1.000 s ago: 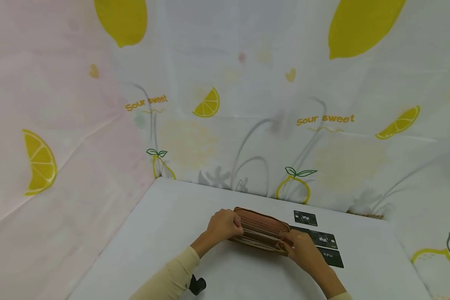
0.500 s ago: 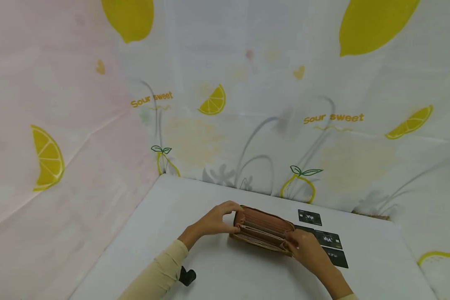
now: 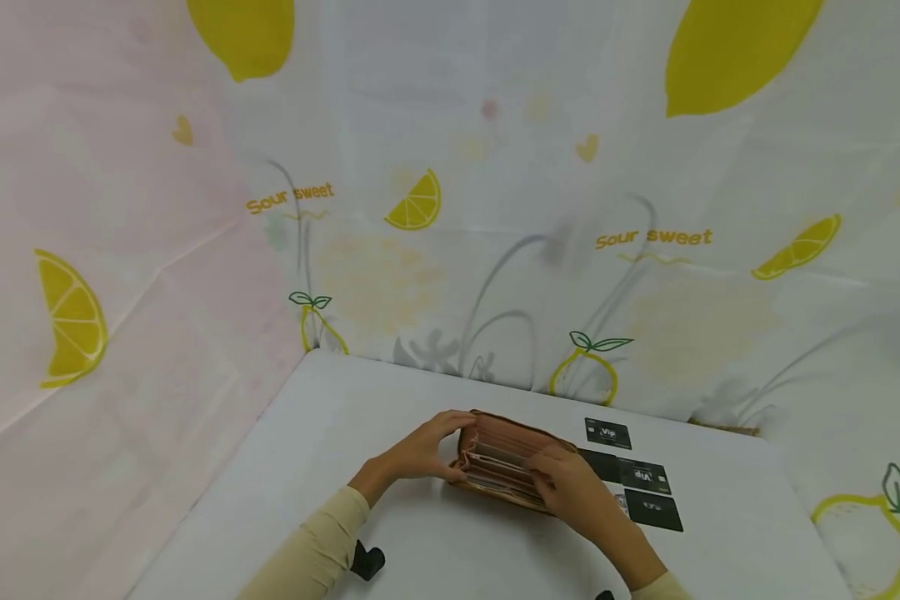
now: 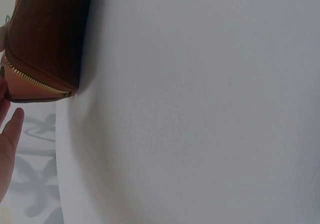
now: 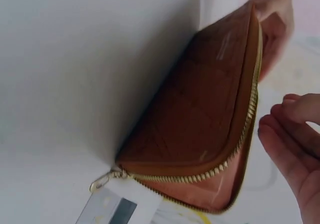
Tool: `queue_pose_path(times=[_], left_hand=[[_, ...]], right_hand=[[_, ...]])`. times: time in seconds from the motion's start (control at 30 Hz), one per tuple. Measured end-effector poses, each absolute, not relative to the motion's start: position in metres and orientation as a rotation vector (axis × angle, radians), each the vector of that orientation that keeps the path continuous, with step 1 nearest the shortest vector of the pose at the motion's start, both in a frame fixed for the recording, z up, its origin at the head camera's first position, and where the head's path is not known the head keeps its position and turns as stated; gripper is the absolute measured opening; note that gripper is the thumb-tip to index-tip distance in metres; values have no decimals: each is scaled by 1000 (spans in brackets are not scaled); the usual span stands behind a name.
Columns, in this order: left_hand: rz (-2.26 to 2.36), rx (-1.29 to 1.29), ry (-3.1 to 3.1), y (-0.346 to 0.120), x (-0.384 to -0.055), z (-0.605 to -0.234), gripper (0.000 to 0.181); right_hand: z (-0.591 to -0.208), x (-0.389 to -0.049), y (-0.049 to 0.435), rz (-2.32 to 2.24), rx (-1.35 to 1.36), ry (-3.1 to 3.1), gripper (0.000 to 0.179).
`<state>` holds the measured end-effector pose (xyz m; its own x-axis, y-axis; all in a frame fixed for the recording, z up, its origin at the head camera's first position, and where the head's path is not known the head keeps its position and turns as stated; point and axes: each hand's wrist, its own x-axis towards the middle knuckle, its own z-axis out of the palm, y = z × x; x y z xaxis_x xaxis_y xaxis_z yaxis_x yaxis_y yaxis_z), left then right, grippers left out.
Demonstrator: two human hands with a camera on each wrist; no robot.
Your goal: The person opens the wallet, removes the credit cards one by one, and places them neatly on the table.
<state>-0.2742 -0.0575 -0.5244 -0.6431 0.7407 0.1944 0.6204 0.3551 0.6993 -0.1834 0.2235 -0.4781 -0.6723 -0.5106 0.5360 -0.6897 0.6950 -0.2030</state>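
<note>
A brown zip-around wallet [image 3: 512, 435] stands unzipped on the white table, its pink-brown compartments facing up. At its left end my left hand [image 3: 418, 448] holds the wallet, fingers on the back edge and thumb on the front edge. My right hand [image 3: 576, 490] is over the right part of the opening. In the right wrist view its bent fingers [image 5: 287, 139] are apart from the wallet's outside [image 5: 195, 104], and no object shows in them. A gold zipper pull [image 5: 100, 181] hangs at the right end. The left wrist view catches only the wallet's end [image 4: 47, 34] and a few fingertips.
Several dark cards, among them a Vip card [image 3: 608, 433], lie right of the wallet. One dark card [image 3: 653, 510] is close to my right wrist. A small black object [image 3: 368, 561] sits by my left sleeve. Lemon-printed sheeting [image 3: 450, 275] rises behind the table [image 3: 300, 467].
My left hand has gone from reaching into the wallet to spanning its left end. My right hand has left the right inner edge and moved left over the opening.
</note>
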Motion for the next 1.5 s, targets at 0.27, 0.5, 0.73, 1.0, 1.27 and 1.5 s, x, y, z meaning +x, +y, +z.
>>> queue_pose_path(times=[0.27, 0.5, 0.73, 1.0, 1.27, 1.5], left_hand=[[1149, 1223, 2421, -51, -272, -521, 94], [1057, 1212, 2484, -50, -272, -521, 97], [1065, 1234, 2465, -50, -273, -521, 95], [996, 1382, 2520, -50, -266, -517, 99], [965, 1396, 2506, -51, -272, -515, 99], [989, 1311, 2484, -52, -277, -517, 98]], right_hand=[[-487, -187, 211, 507, 914, -2587, 15], [-486, -186, 203, 346, 924, -2666, 11], [-487, -192, 200, 326, 777, -2650, 16], [-486, -194, 198, 327, 725, -2706, 18], [-482, -202, 192, 200, 726, -2791, 21], [-479, -207, 194, 342, 770, -2771, 25]])
